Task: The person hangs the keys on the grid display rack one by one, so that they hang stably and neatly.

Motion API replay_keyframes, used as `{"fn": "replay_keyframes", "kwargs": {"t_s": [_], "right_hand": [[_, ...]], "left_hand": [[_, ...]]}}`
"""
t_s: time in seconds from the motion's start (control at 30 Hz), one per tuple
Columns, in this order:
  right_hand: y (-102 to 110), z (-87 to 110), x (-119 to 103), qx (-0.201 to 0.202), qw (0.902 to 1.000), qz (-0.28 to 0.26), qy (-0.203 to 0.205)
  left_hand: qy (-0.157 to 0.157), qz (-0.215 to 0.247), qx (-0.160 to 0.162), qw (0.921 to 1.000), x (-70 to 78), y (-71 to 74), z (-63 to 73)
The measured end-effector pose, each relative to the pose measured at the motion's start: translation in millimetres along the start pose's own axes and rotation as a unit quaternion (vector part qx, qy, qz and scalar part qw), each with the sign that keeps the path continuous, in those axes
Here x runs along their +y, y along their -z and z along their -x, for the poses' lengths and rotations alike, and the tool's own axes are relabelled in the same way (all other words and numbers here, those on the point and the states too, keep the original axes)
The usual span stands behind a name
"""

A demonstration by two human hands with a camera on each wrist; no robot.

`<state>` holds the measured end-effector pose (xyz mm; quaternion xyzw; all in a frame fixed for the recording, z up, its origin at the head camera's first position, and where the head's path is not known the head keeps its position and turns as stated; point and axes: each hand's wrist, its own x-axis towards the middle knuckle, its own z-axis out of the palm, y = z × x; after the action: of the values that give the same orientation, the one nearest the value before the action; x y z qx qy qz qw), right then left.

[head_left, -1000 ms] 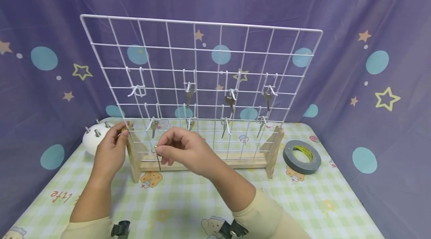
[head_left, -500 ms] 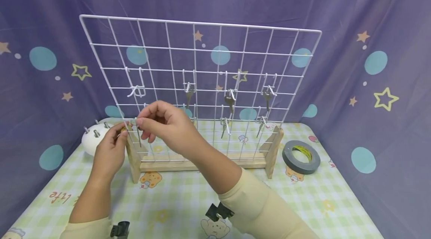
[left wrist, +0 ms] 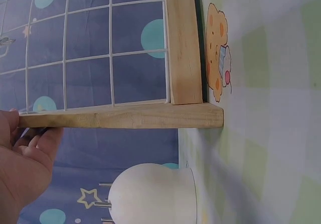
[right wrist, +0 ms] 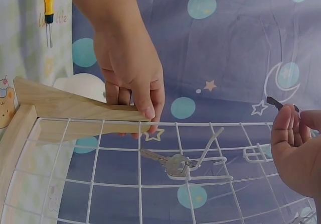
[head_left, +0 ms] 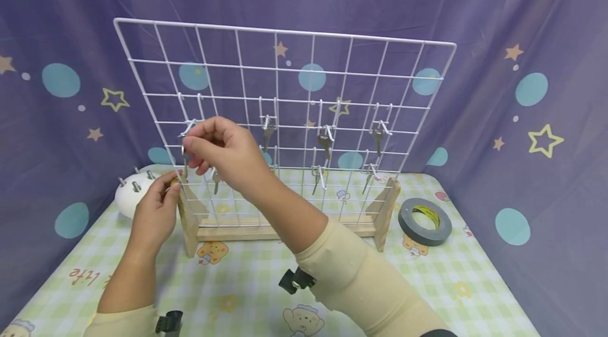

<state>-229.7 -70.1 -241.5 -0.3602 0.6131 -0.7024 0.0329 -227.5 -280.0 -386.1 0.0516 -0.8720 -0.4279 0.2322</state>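
My right hand point(head_left: 228, 155) pinches a small metal key point(head_left: 186, 164) that hangs down from thumb and forefinger, just below the upper-left white hook point(head_left: 192, 125) of a white wire grid point(head_left: 285, 32). In the right wrist view the key point(right wrist: 275, 102) pokes out dark beyond the fingers. My left hand point(head_left: 155, 210) grips the top of the left wooden upright point(left wrist: 120, 117) of the grid's stand. Other keys, such as this key point(head_left: 325, 139) and this key point(head_left: 378, 134), hang on the remaining visible hooks. My right hand partly covers the lower-left hook with its key point(head_left: 216, 181).
A grey tape roll point(head_left: 407, 229) lies right of the stand. Behind my left hand sits a white rounded object point(head_left: 128, 204) with metal pegs. The right wrist view shows a yellow-handled tool point(right wrist: 49, 5) at the far left. Purple curtain point(head_left: 522, 168) surrounds the checked tablecloth point(head_left: 427, 284).
My right hand has lifted the key up and to the left, from low in front of the grid to the upper-left hook. My left hand has stayed on the upright.
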Motion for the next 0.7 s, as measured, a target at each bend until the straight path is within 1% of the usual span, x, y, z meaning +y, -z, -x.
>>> {"fn": "replay_keyframes", "kwargs": {"t_s": [0.2, 0.4, 0.53, 0.7], "right_hand": [[-1.6, -7.9, 6.7, 0.026, 0.9996, 0.007, -0.011], [1.5, -12.8, 10.2, 0.024, 0.9974, 0.058, -0.036], [3.7, -16.0, 12.6, 0.023, 0.996, 0.079, -0.035], [3.8, -20.3, 14.5, 0.036, 0.993, 0.105, -0.039]], "left_hand": [[0.0, 0.0, 0.0, 1.0, -0.4, 0.0, 0.4], [-0.008, 0.008, 0.0, 0.9999, -0.3, -0.3, 0.3], [-0.01, 0.008, 0.001, 0.9999, -0.8, -0.2, 0.1], [-0.014, 0.008, -0.001, 0.9999, -0.9, -0.3, 0.2]]}}
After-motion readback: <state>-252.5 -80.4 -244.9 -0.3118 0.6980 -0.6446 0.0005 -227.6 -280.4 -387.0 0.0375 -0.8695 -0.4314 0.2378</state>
